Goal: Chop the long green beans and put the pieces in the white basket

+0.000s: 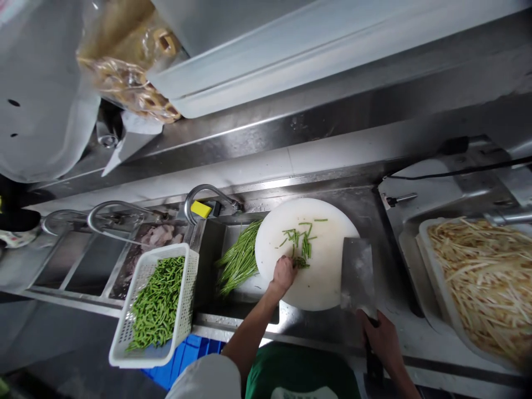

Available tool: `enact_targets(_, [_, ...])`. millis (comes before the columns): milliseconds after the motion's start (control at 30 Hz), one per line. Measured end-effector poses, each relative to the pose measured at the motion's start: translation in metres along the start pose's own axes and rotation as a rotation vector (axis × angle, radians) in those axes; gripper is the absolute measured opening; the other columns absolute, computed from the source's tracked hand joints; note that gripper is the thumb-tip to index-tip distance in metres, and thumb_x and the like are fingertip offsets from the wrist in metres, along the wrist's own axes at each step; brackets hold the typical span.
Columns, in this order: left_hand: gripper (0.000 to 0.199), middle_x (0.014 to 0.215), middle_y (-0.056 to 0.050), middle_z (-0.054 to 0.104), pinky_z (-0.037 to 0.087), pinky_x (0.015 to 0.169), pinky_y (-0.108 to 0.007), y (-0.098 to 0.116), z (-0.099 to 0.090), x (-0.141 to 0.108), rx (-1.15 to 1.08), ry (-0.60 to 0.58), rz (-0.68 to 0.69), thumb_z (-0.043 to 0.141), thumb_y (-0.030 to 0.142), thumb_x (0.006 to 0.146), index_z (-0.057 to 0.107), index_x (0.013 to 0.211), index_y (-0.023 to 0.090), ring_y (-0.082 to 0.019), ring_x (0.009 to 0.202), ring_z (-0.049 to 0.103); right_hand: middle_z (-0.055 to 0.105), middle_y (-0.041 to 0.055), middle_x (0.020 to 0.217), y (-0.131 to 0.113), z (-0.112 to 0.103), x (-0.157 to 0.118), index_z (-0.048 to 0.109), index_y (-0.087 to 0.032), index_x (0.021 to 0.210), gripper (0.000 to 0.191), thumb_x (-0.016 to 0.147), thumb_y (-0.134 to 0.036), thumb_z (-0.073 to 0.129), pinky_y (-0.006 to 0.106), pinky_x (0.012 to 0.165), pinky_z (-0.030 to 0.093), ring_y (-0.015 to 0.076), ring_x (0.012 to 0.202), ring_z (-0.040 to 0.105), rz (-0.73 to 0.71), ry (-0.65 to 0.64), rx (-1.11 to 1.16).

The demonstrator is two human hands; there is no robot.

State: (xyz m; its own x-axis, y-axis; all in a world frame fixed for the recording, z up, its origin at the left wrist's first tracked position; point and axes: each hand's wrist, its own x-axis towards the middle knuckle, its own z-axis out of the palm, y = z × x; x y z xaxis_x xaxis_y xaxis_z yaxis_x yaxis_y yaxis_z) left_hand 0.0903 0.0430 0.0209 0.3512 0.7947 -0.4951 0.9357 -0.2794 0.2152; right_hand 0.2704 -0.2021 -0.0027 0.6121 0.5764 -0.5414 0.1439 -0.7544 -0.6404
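My left hand [285, 274] rests on the round white cutting board [324, 288], its fingers closed over a few short pieces of thin green vegetable stalk [302, 262]. More cut stalk pieces [306, 245] lie scattered just beyond the fingers. In my right hand [382, 335] is a cleaver [358, 274], gripped by its dark handle. Its broad blade lies flat to the view over the board's right edge; whether it touches the board I cannot tell. Left of the board, a bundle of long uncut green stalks [243, 257] lies in the sink.
A white basket [116, 338] of cut green pieces stands at the left over a blue crate [187, 354]. Curved faucets [195, 191] and a yellow sponge [201, 209] are behind the sinks. A tub of pale strips [486, 277] sits at right. A steel shelf [266, 133] runs overhead.
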Motion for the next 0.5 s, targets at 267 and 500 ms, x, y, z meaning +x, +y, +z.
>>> enact_targets(267, [0.016, 0.106, -0.012, 0.068, 0.048, 0.086, -0.028, 0.0022, 0.0034, -0.0061, 0.047, 0.009, 0.061, 0.064, 0.016, 0.083, 0.069, 0.098, 0.013, -0.021, 0.096, 0.064, 0.057, -0.0004, 0.044, -0.0052, 0.0038, -0.0045, 0.051, -0.026, 0.057, 0.043, 0.076, -0.064, 0.049, 0.029, 0.054, 0.044, 0.019, 0.05, 0.057, 0.011, -0.022, 0.038])
enact_targets(500, [0.016, 0.103, -0.011, 0.07, 0.048, 0.084, -0.03, 0.004, 0.0015, -0.0036, 0.056, -0.113, 0.076, 0.069, 0.017, 0.076, 0.072, 0.092, 0.016, -0.024, 0.096, 0.065, 0.061, 0.0007, 0.046, -0.0035, 0.0021, -0.0025, 0.057, -0.024, 0.063, 0.042, 0.075, -0.064, 0.05, 0.029, 0.053, 0.043, 0.0207, 0.051, 0.06, 0.048, -0.053, 0.066])
